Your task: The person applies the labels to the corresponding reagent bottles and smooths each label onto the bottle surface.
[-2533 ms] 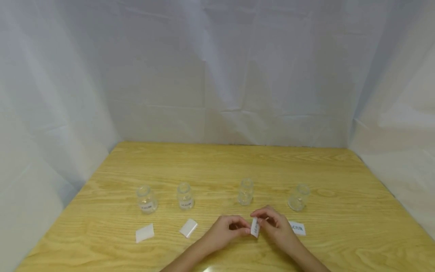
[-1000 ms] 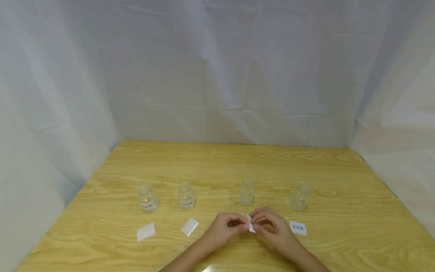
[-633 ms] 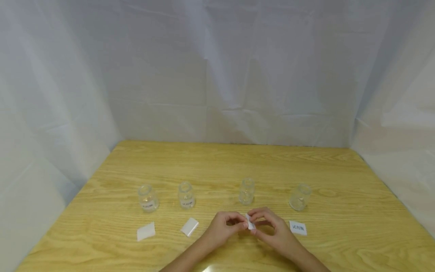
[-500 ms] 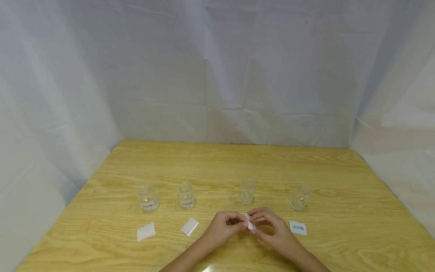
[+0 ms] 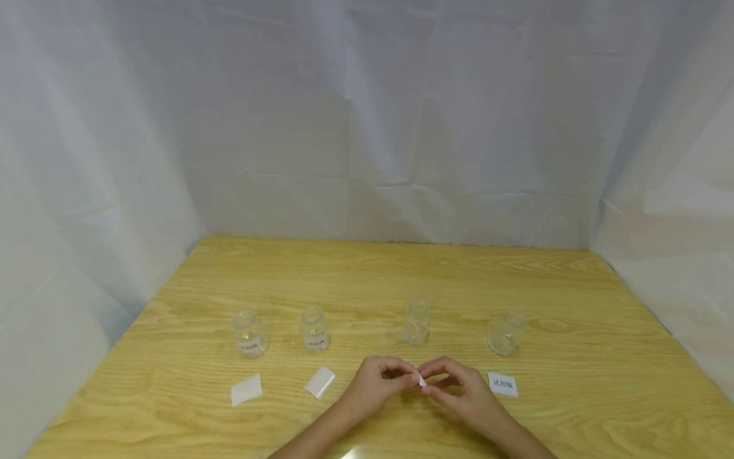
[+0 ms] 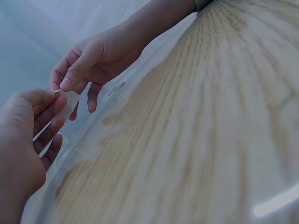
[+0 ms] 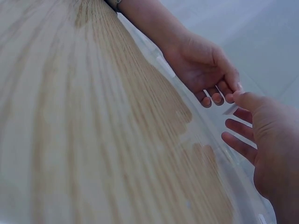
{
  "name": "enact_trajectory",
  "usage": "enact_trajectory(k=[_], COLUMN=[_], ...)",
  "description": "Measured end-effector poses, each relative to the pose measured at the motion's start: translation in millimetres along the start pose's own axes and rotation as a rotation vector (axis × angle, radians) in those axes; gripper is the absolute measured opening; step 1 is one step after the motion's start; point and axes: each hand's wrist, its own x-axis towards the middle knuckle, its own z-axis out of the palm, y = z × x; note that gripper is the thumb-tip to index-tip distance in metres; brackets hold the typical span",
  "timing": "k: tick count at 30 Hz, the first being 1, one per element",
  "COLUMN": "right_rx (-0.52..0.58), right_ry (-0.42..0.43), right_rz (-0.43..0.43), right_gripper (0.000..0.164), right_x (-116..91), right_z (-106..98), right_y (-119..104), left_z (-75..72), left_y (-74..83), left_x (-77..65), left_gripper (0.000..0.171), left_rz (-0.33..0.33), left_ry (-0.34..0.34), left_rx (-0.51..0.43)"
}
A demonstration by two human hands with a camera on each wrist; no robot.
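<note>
A small white label is pinched between both hands near the table's front. My left hand grips one edge with thumb and forefinger. On the other side, my right hand pinches it the same way, the fingertips nearly meeting. In the left wrist view more of the white label shows; its printed face is turned out of sight. Just beyond the hands stands an unlabelled clear glass bottle. Right of the right hand lies a white label with dark printed characters facing up.
Another plain glass bottle stands at the right. On the left are two glass bottles with printed labels, one outer and one inner. Before them lie a white paper piece and a glossy white piece on the wooden table.
The held label has turned from showing its printed face to a thin white sliver. Both hands shifted slightly left, and the right fingers have re-gripped it. The bottles stay put.
</note>
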Motion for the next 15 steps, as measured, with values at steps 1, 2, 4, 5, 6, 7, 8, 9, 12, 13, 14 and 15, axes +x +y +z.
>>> enact_trajectory(k=[1, 2, 4, 5, 6, 7, 8, 9, 12, 13, 14, 15], right_rx=[0.0, 0.0, -0.004, -0.007, -0.01, -0.016, -0.021, -0.028, -0.053, -0.059, -0.065, -0.072], right_ry=[-0.001, -0.001, 0.0, 0.001, 0.003, 0.007, 0.011, 0.013, 0.023, 0.025, 0.025, 0.026], right_rz=[0.0, -0.001, -0.005, -0.009, -0.009, -0.005, -0.002, 0.0, 0.016, 0.022, 0.024, 0.026], right_gripper=[0.022, 0.022, 0.022, 0.023, 0.023, 0.022, 0.022, 0.022, 0.02, 0.019, 0.018, 0.017], right_x=[0.0, -0.2, -0.6, -0.6, -0.7, -0.6, -0.4, -0.2, 2.0, 2.9, 3.9, 4.8], right_z=[-0.1, -0.1, 0.1, 0.3, 0.6, 0.9, 1.3, 1.7, 2.9, 3.1, 3.3, 3.4], right_y=[-0.6, -0.6, -0.2, 0.0, 0.0, -0.4, -1.1, -2.2, -10.7, -14.7, -18.7, -22.8], left_z=[0.0, -0.1, -0.1, -0.1, -0.1, -0.1, 0.0, 0.0, 0.1, 0.2, 0.3, 0.4], left_y=[-0.1, -0.2, -0.5, -0.5, -0.5, -0.3, 0.0, 0.3, 1.5, 1.9, 2.1, 2.2], left_x=[-0.2, -0.3, -0.5, -0.6, -0.9, -1.0, -1.1, -1.3, -1.6, -1.7, -1.8, -1.9], left_gripper=[0.011, 0.011, 0.01, 0.01, 0.01, 0.01, 0.01, 0.01, 0.009, 0.009, 0.009, 0.008], left_rz=[0.005, 0.01, 0.022, 0.028, 0.03, 0.033, 0.037, 0.039, 0.04, 0.041, 0.039, 0.035], left_ry=[0.001, 0.002, 0.006, 0.008, 0.01, 0.011, 0.014, 0.018, 0.026, 0.031, 0.036, 0.042], left_rx=[-0.002, -0.003, 0.0, 0.005, 0.007, 0.011, 0.015, 0.023, 0.044, 0.054, 0.064, 0.072])
